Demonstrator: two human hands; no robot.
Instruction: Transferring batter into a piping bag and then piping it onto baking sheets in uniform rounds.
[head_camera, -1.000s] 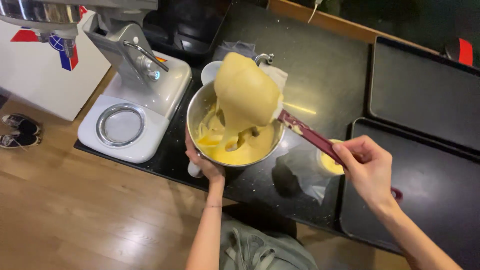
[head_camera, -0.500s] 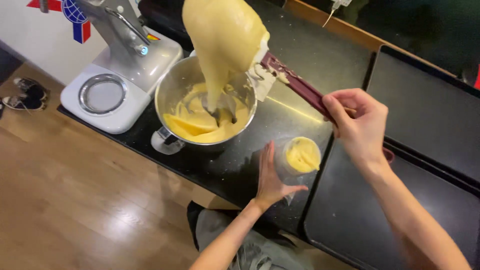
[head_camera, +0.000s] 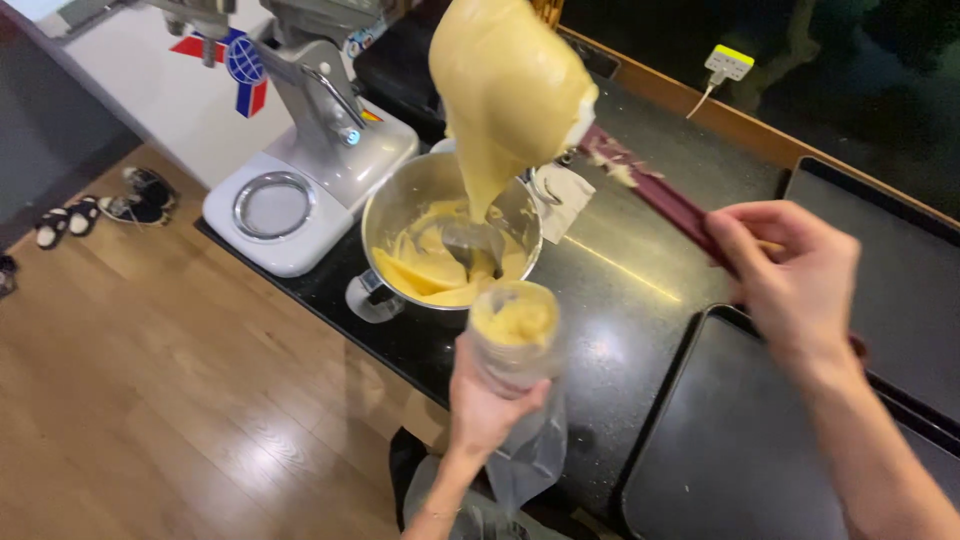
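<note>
Left hand (head_camera: 485, 400) now off the counter, lifting piping bag (head_camera: 515, 345), spatula (head_camera: 640, 185) raised higher

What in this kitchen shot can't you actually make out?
Head view, the only one:
- Spatula: its blade is buried under the batter blob; its handle end is hidden inside the right hand.
- Piping bag: the left hand covers its middle; how full it is can't be told.
- Mixing bowl: the bottom is hidden by batter.
- Stand mixer: its head is cut off by the top edge.

Mixing bowl (head_camera: 400, 215) on counter (head_camera: 620, 290), right of stand mixer (head_camera: 300, 150); baking trays (head_camera: 740, 450) further right.
</note>
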